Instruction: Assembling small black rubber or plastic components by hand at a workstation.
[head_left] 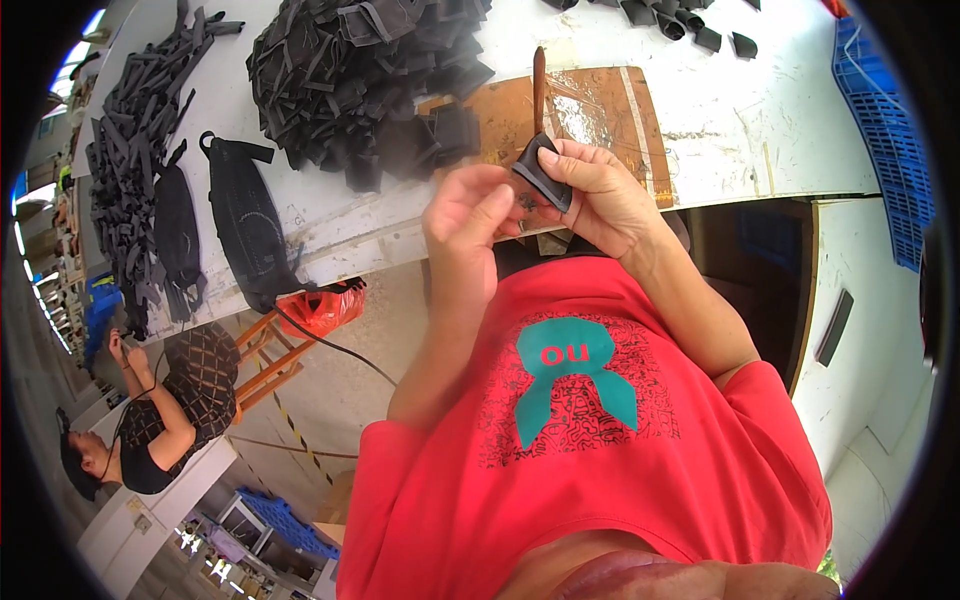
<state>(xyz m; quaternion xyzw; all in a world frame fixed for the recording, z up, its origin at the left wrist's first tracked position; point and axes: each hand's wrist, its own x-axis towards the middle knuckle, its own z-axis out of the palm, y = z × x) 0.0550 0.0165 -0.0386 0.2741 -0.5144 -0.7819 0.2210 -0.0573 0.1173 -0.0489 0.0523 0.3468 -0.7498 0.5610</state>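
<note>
At the table's front edge, my right hand pinches a small folded black fabric piece, thumb on top and fingers beneath. My left hand is just left of it, slightly blurred. Its fingers curl in toward the thumb beside the piece's left edge; whether anything is between them is hidden. Behind the piece, a slim reddish-brown stick points away from me, its near end covered. Under it lies a brown board with a glossy, wet-looking patch.
A large heap of black fabric pieces rises behind my left hand. Further left are black strips and two black pouch-like pieces. A blue crate stands at the right. Another person sits at the far left.
</note>
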